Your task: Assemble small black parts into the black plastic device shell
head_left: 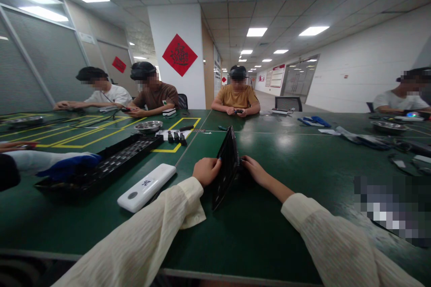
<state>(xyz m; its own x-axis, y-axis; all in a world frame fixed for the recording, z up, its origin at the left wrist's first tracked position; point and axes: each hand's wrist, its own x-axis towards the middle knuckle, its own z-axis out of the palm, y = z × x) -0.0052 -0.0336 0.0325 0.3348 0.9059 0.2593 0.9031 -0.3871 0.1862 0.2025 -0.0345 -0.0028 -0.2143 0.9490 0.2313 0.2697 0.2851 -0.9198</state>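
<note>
A thin black panel stands on edge, tilted, above the middle of the green table. I see it almost edge-on, so its exact kind does not show. My left hand grips its left face, thumb pressed on the surface and the other fingers hidden. On the opposite side my right hand holds it with bent fingers, partly covered by the panel's dark edge. Left of my left hand lies a white power-bank-like device with a handwritten number.
A long black tray with rows of light pieces lies left, a co-worker's blue glove at its near end. Several small black parts sit near a metal bowl. A person sits opposite; a blue cloth lies right.
</note>
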